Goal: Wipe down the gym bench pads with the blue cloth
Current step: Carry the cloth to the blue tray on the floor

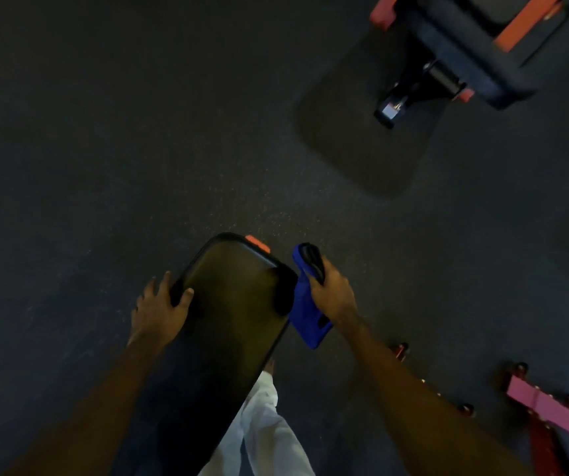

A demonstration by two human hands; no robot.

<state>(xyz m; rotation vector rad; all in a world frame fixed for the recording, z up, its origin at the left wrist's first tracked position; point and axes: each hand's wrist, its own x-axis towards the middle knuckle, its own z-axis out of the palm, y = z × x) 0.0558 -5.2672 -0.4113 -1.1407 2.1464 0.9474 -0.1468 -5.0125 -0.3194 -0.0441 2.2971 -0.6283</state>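
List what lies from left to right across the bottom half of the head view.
left hand → bench pad → blue cloth → right hand → pink plate

No text, label, brand or number readable anywhere in view. Bench pad [235,304]: plain dark cover, no marking legible. Blue cloth [305,314]: plain, no tag showing. Orange tab [257,243] at pad's far edge and pink plate [544,408] on floor frame at right: too dim and blurred to tell any lettering.
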